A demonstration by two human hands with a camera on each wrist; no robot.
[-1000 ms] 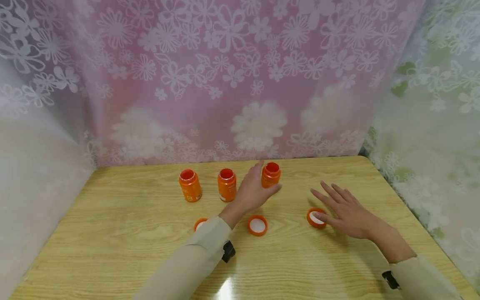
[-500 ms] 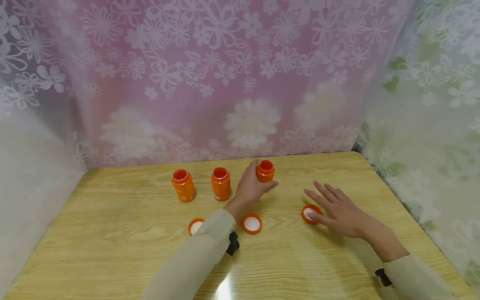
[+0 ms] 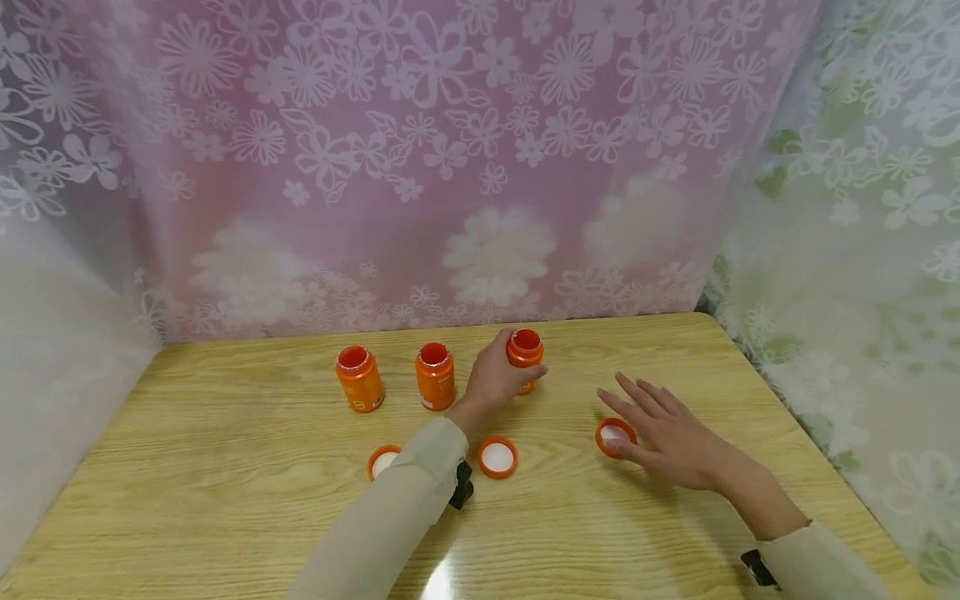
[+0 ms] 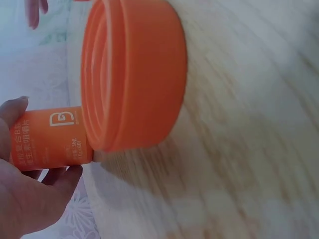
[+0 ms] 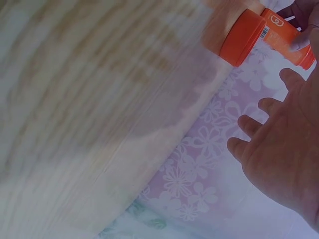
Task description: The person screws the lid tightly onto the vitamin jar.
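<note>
In the head view my left hand (image 3: 497, 377) is wrapped round the rightmost orange bottle (image 3: 524, 350), which stands upright and uncapped. Seen from the left wrist, the thumb lies along one side of that bottle (image 4: 52, 139) and the fingers curl round the other. Farther right, my right hand (image 3: 667, 437) hovers with fingers spread, its thumb overlapping an orange lid (image 3: 613, 435) that lies with its white inside up. A second lid (image 3: 498, 457) lies nearer the left forearm, and a third lid (image 3: 385, 461) is partly hidden by the left sleeve.
Two more uncapped orange bottles, the left one (image 3: 360, 379) and the middle one (image 3: 436, 377), stand to the left of the left hand. They share the wooden table (image 3: 187, 467) with the lids. A pink flowered curtain (image 3: 375, 208) hangs behind the table's back edge.
The left hand has closed in from beside the rightmost bottle to a grip round it. The right hand keeps its spread pose over the lid. The head view has shifted slightly.
</note>
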